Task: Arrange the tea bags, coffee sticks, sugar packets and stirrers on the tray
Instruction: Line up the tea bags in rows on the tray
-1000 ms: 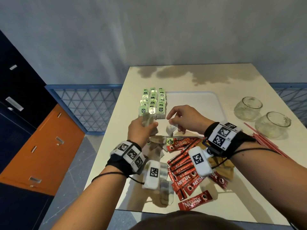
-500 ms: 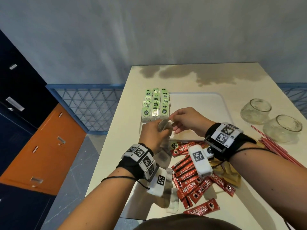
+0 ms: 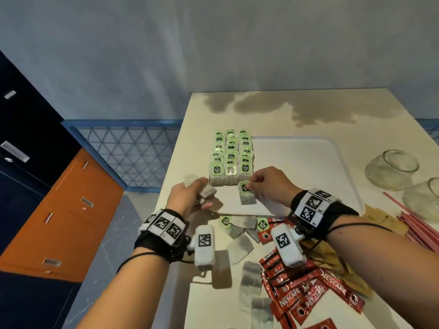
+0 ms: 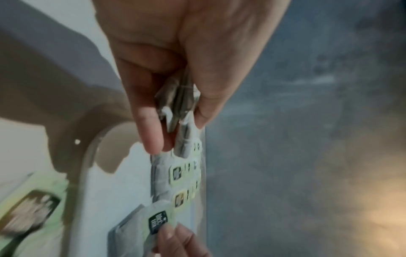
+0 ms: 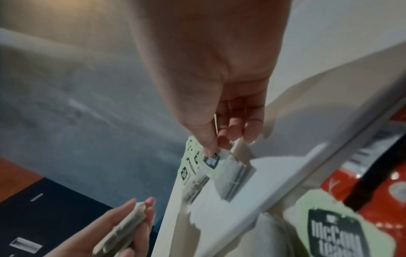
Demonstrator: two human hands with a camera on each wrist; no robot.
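left hand (image 3: 190, 198): grip closed round a small stack of tea bags (image 3: 206, 192), left of centre.
tea rows (image 3: 230, 157): three neat rows on tray (image 3: 308, 176), upper centre; done part.
right hand (image 3: 270, 186): pinching green tag of one tea bag (image 3: 247, 193), setting it below right row.
loose tea bags (image 3: 240, 236): on table, lower centre, left to place.
coffee sticks (image 3: 306, 293): red, heaped lower right, untouched.
sugar packets (image 3: 382, 219): brown, right, off tray.
stirrers (image 3: 413, 224): right edge, off tray.

Two glass jars (image 3: 392, 168) on cream table (image 3: 308, 115), orange cabinet (image 3: 59, 217), blue lattice railing (image 3: 126, 153)
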